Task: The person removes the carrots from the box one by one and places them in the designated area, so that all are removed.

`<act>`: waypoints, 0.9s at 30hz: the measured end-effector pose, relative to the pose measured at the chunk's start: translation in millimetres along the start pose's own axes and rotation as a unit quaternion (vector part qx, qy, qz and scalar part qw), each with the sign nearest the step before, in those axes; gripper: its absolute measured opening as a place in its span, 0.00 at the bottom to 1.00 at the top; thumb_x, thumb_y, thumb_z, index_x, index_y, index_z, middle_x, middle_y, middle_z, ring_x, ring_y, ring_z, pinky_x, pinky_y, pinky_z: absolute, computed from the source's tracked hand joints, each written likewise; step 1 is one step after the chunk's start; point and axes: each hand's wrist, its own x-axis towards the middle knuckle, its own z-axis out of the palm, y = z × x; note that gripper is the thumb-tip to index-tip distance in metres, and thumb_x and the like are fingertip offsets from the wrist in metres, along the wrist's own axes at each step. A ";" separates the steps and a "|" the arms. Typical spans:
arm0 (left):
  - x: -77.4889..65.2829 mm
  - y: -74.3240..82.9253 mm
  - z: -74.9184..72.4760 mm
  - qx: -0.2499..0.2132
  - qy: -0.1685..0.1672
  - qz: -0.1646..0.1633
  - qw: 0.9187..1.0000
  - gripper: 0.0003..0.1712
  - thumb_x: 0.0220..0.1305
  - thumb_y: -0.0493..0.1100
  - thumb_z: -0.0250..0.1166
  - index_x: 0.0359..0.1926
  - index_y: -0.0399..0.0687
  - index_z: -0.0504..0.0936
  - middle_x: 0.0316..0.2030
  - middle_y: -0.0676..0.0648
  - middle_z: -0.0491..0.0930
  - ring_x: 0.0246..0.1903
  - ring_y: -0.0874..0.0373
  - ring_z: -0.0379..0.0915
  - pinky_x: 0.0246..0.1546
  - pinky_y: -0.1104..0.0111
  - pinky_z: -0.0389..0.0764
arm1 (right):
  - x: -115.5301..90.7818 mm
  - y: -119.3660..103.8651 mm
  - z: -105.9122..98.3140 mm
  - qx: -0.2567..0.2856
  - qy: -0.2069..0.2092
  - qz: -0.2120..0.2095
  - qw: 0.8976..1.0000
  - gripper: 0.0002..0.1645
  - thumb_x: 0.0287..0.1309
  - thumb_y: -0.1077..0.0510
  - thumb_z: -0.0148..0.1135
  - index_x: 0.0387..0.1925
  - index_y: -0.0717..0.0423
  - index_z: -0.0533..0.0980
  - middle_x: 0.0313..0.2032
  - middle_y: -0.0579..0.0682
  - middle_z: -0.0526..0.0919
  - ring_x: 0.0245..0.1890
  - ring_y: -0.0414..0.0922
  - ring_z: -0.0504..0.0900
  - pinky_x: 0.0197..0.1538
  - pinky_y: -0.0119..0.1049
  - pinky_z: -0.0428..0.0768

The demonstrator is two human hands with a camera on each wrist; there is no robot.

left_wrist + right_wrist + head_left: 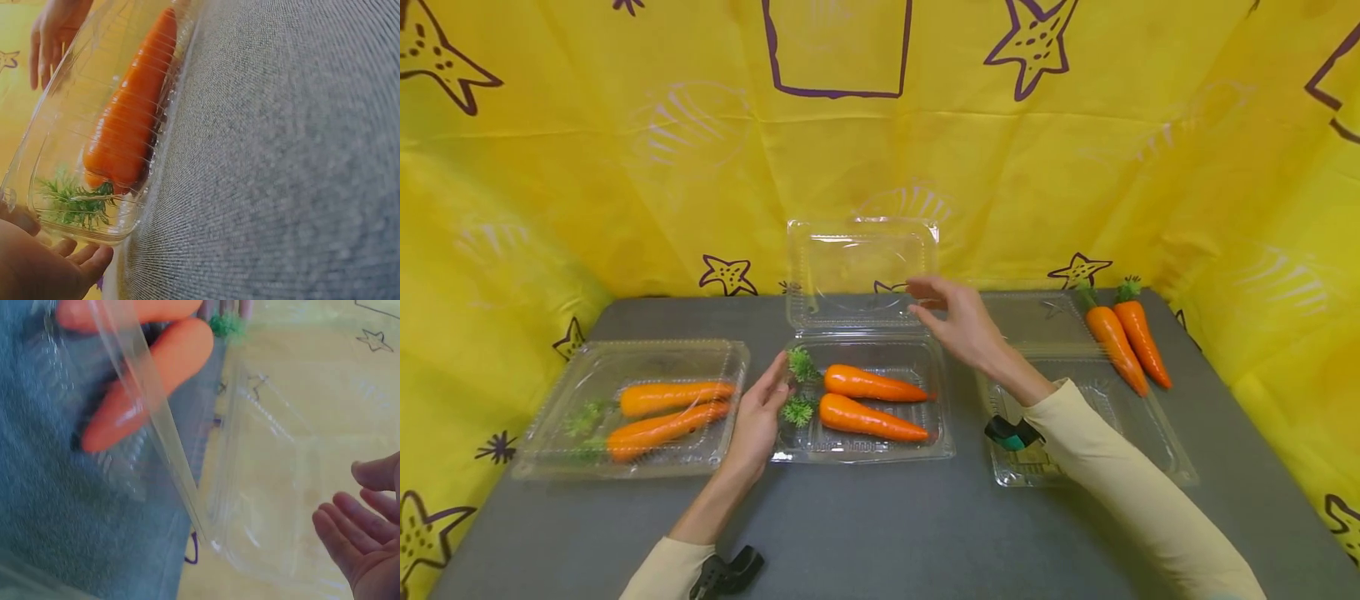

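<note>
A clear plastic clamshell container (865,457) stands in the middle with its lid (861,275) raised. Two orange carrots (876,418) with green leafy tops (801,363) lie side by side in its base, tips toward the right. My left hand (758,421) rests along the left end of this base, fingers extended against the wall; the left wrist view has its fingertips (97,259) right at the end by the leaves. Near the right edge of the raised lid, my right hand (958,321) hovers with fingers loosely spread and nothing between them.
At left, a closed clear container (542,462) holds two carrots (666,425). At right, an open container (1015,477) lies partly under my right forearm. Two more carrots (1116,346) rest at its upper right. A yellow patterned cloth (880,150) hangs behind the grey table (880,533).
</note>
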 end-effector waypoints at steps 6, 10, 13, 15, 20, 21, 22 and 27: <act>-0.2 1.3 1.3 0.010 0.001 -0.002 1.000 0.30 0.76 0.30 0.39 0.76 0.37 0.48 0.75 0.41 0.48 0.70 0.40 0.55 0.72 0.57 0.53 | -5.0 -3.6 6.3 0.003 -0.021 -0.001 1.000 0.25 0.61 0.65 0.64 0.60 0.62 0.74 0.52 0.58 0.82 0.49 0.52 0.83 0.54 0.45 0.81; -1.0 3.1 1.6 0.032 -0.005 -0.002 0.999 0.30 0.76 0.30 0.38 0.76 0.37 0.48 0.76 0.40 0.47 0.68 0.35 0.58 0.72 0.55 0.52 | -7.8 -4.7 10.8 0.003 -0.037 0.002 0.999 0.26 0.61 0.65 0.65 0.61 0.63 0.73 0.52 0.60 0.82 0.48 0.53 0.84 0.53 0.46 0.81; -0.8 3.4 1.4 0.040 -0.007 -0.002 0.999 0.30 0.76 0.30 0.38 0.76 0.37 0.47 0.76 0.40 0.47 0.67 0.35 0.58 0.72 0.54 0.51 | -9.4 -5.3 15.4 0.005 -0.061 -0.001 0.998 0.26 0.61 0.65 0.65 0.61 0.65 0.73 0.53 0.61 0.81 0.49 0.53 0.83 0.53 0.45 0.81; -1.0 3.5 1.2 0.041 -0.009 -0.002 0.999 0.30 0.76 0.30 0.37 0.76 0.37 0.47 0.76 0.40 0.46 0.67 0.34 0.57 0.72 0.54 0.51 | -10.2 -5.3 18.9 0.005 -0.079 -0.002 0.997 0.26 0.60 0.64 0.66 0.60 0.65 0.73 0.54 0.60 0.81 0.50 0.54 0.83 0.54 0.44 0.81; -1.1 2.5 1.3 0.042 -0.010 0.000 0.999 0.30 0.76 0.30 0.38 0.76 0.38 0.47 0.76 0.41 0.46 0.68 0.35 0.57 0.72 0.54 0.51 | -12.2 -4.6 27.1 0.000 -0.109 -0.002 0.994 0.27 0.59 0.64 0.67 0.60 0.67 0.73 0.54 0.61 0.81 0.52 0.57 0.81 0.56 0.46 0.80; -1.2 2.3 1.3 0.044 -0.010 0.000 0.999 0.30 0.76 0.30 0.38 0.76 0.38 0.47 0.76 0.40 0.47 0.68 0.35 0.57 0.72 0.54 0.51 | -12.5 -4.5 28.8 -0.003 -0.114 -0.003 0.994 0.27 0.59 0.64 0.67 0.60 0.67 0.73 0.54 0.62 0.81 0.52 0.57 0.81 0.56 0.46 0.80; -1.2 2.1 1.3 0.045 -0.010 0.001 0.999 0.30 0.76 0.31 0.38 0.76 0.38 0.47 0.76 0.40 0.47 0.68 0.35 0.57 0.72 0.54 0.51 | -13.0 -4.0 30.6 -0.007 -0.119 -0.003 0.993 0.28 0.59 0.64 0.67 0.60 0.68 0.73 0.54 0.62 0.81 0.52 0.57 0.81 0.56 0.46 0.80; -1.7 1.9 1.0 0.048 -0.012 0.002 0.999 0.30 0.76 0.31 0.38 0.76 0.38 0.47 0.76 0.40 0.47 0.67 0.34 0.57 0.72 0.53 0.50 | -15.2 -3.5 38.3 -0.029 -0.149 0.005 0.988 0.29 0.58 0.64 0.68 0.61 0.67 0.72 0.55 0.60 0.81 0.53 0.56 0.81 0.56 0.43 0.79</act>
